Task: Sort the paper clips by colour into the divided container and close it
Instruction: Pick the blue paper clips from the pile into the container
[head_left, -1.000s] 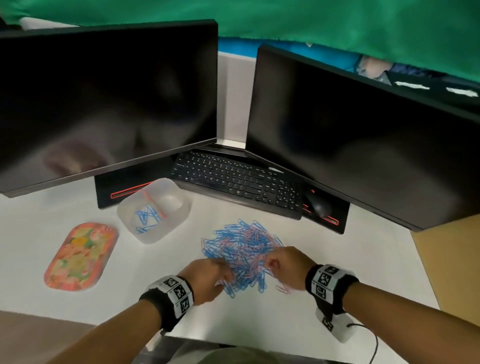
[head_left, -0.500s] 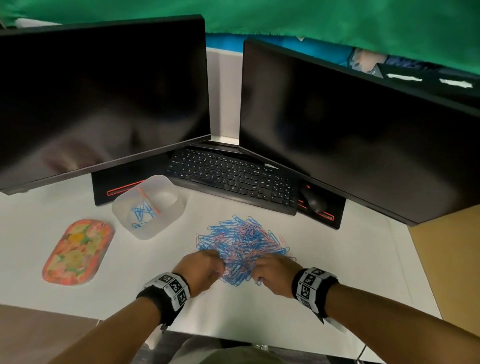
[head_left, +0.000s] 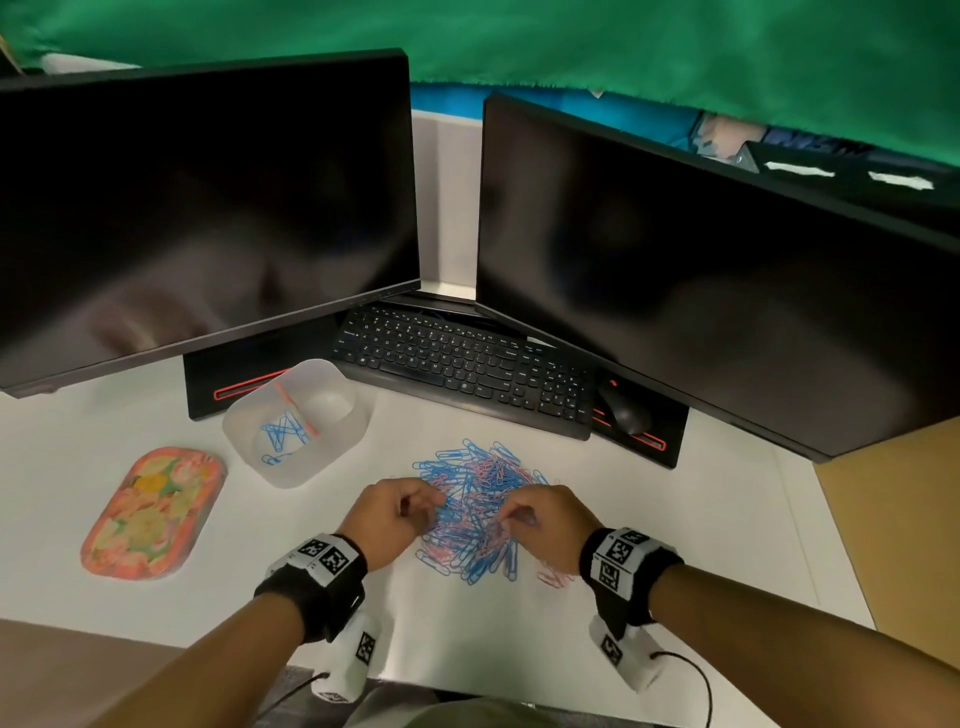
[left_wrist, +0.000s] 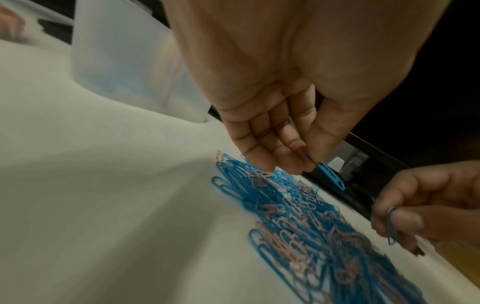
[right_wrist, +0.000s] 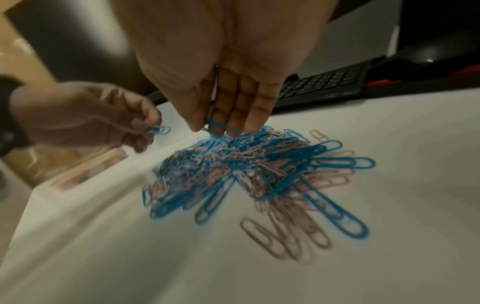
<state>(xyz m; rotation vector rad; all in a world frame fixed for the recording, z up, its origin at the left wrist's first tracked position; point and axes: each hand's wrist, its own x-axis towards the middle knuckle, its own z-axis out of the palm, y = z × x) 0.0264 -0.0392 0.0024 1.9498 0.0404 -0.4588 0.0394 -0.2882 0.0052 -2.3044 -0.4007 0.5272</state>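
Observation:
A heap of blue and pink paper clips (head_left: 475, 506) lies on the white desk in front of me. My left hand (head_left: 397, 517) hovers at the heap's left edge and pinches a blue paper clip (left_wrist: 330, 174) between thumb and fingers. My right hand (head_left: 540, 519) is over the heap's right side and pinches another blue clip (right_wrist: 215, 124). The translucent divided container (head_left: 298, 421) stands open at the back left, with several blue clips in its near compartment and an orange-pink divider across it. Its flowery lid (head_left: 153, 512) lies flat to the left.
Two dark monitors (head_left: 208, 208) (head_left: 701, 270) overhang the back of the desk, with a black keyboard (head_left: 462, 364) and mouse (head_left: 626, 413) beneath them. A few pink clips (head_left: 553, 577) lie apart near my right wrist. The desk's front edge is close to my forearms.
Both hands have lifted slightly off the heap, each now holding a blue clip. The head view has shifted a little; the container and lid have not moved.

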